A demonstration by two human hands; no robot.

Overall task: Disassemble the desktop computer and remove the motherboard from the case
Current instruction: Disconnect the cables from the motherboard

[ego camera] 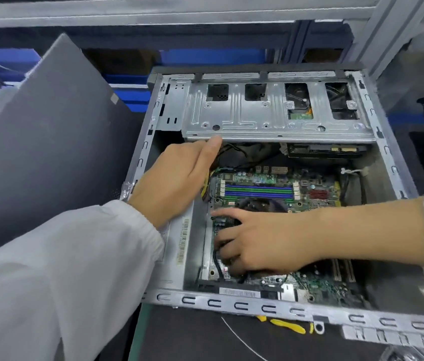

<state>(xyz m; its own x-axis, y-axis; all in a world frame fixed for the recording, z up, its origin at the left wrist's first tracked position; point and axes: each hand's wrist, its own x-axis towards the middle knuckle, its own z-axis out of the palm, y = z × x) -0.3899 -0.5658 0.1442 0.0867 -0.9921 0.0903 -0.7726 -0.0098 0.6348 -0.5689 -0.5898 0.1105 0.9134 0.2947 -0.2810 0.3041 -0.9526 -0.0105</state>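
An open silver computer case lies flat on the bench. Inside lies the green motherboard with blue and green memory slots. A metal drive cage spans the far end of the case. My left hand reaches into the case's left side, thumb against the cage's lower edge, fingers hidden below it. My right hand rests on the board's left part with fingers curled down among black cables; whether it grips one is hidden.
The dark grey side panel leans at the left of the case. Yellow-handled tools and a thin white wire lie on the dark mat in front. Blue bins and a metal shelf frame stand behind the case.
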